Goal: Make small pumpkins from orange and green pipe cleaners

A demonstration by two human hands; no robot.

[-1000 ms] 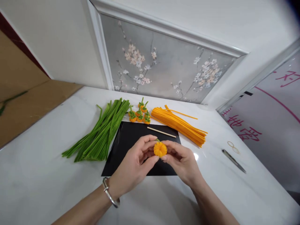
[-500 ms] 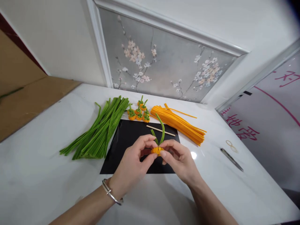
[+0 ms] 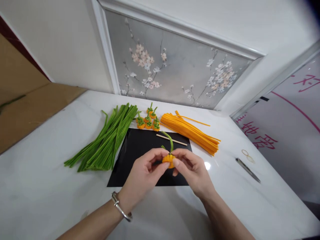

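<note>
Between my two hands is a small orange pipe-cleaner pumpkin (image 3: 168, 160) with ribbed sides. A green pipe cleaner (image 3: 171, 141) rises from its top and curves to the left, and a shorter green end shows beside it. My left hand (image 3: 147, 166) pinches the pumpkin's left side between thumb and fingers. On the right side, my right hand (image 3: 191, 170) grips it the same way, thumb at the front. Both hands are above a black mat (image 3: 125, 173). Behind the mat stand several finished-looking orange pumpkins (image 3: 148, 124) with green tops.
A bundle of green pipe cleaners (image 3: 107, 143) lies left of the mat, and a bundle of orange pipe cleaners (image 3: 190, 131) lies at the right back. A thin wooden stick (image 3: 175, 140) rests on the mat. Metal scissors or snips (image 3: 247, 169) lie at the right.
The pumpkin has been tipped, so more of its ribbed side faces me. Its green pipe cleaner has swung lower and leans left. Both hands keep hold.
</note>
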